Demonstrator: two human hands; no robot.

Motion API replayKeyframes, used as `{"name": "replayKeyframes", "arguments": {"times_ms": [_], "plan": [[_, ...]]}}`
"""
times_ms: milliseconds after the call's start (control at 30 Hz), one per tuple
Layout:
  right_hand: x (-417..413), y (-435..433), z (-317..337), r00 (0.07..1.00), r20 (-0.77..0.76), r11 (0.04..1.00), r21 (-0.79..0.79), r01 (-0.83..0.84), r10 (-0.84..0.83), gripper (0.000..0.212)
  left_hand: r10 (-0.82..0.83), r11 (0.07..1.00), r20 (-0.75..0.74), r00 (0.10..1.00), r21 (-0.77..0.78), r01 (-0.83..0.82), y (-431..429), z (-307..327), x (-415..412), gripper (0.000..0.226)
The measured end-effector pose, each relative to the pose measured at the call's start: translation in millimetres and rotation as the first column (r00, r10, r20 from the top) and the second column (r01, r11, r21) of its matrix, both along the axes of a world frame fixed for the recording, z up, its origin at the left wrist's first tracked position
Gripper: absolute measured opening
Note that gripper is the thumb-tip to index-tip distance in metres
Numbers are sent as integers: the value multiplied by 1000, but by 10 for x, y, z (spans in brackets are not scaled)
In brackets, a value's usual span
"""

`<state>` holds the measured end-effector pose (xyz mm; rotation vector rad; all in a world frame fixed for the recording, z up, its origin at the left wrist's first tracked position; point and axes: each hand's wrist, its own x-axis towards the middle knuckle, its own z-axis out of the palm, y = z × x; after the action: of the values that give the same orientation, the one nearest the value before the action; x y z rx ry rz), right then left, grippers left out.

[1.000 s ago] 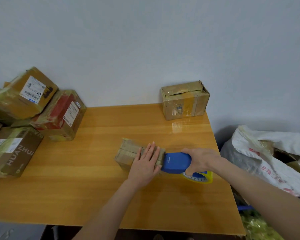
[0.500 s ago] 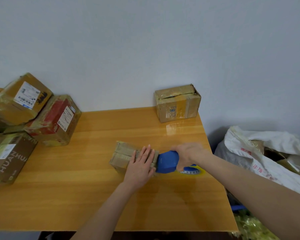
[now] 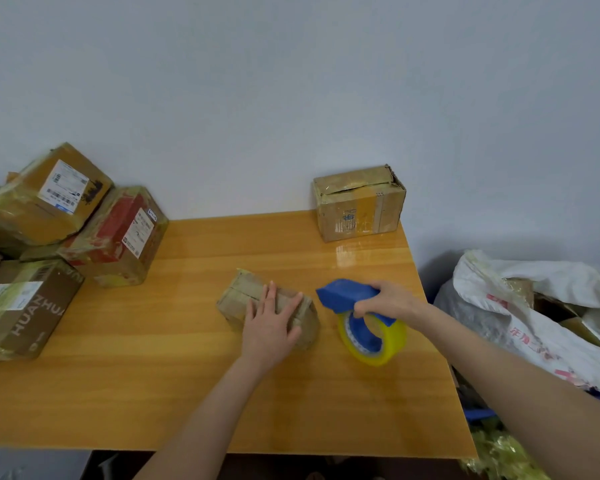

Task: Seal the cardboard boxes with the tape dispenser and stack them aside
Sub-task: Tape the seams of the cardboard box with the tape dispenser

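the wooden table (image 3: 153,375) fills most of the view, its far edge against a pale wall. off its right side slumps a white woven sack (image 3: 499,306) with red characters printed on it, too creased to read. at the table's left edge lies a brown box (image 3: 25,306) with "huan hua" in white letters down its side and a pale label on top. behind it a taped box (image 3: 45,199) sits tilted on the pile, showing a white shipping label with barcodes; the print is too small to read. beside that, a red-printed box (image 3: 118,237) carries a narrow white label, also unreadable. a worn box (image 3: 359,202) stands at the far right corner, its top seam gaping, faint blue print on its front. the small cardboard box (image 3: 236,296) lies mid-table. the left hand (image 3: 269,323) presses flat on its top, fingers straight and spread. just right of it, apart from the box, the right hand (image 3: 392,301) grips the blue tape dispenser (image 3: 343,294), fingers curled round its handle, the yellow tape roll (image 3: 392,344) hanging below.
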<state>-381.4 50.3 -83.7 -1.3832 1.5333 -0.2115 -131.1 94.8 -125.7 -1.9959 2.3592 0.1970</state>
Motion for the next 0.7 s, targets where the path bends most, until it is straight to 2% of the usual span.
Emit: {"name": "replayKeyframes", "arguments": {"times_ms": [67, 167, 233, 333, 400, 467, 600, 700], "plan": [[72, -52, -50, 982, 105, 986, -47, 159, -154, 47, 119, 993, -15, 993, -9, -120, 10, -6, -132, 73], [211, -92, -180, 959, 152, 966, -70, 250, -238, 49, 234, 972, -27, 972, -4, -234, -54, -24, -238, 86], [251, -100, -264, 906, 225, 929, -14, 370, -358, 47, 177, 984, -28, 984, 16, -177, -113, -14, -221, 86], [259, -122, -343, 807, 306, 858, 72, 509, -505, 48, -83, 994, -65, 994, 63, 88, -227, 48, -122, 83], [241, -167, -346, 799, 295, 844, 53, 534, -525, 50, -233, 970, -46, 971, 52, 236, -273, 57, -58, 81], [214, -215, -323, 803, 271, 836, 12, 548, -531, 51, -229, 973, -22, 973, -5, 229, -261, 6, 14, 81], [117, -230, -316, 795, 269, 822, -15, 569, -544, 50, -54, 998, -106, 993, 1, 55, -199, -159, 55, 81], [60, -173, -308, 803, 263, 830, -10, 557, -536, 48, -158, 985, -79, 984, 54, 163, -353, -107, 55, 81]]}}
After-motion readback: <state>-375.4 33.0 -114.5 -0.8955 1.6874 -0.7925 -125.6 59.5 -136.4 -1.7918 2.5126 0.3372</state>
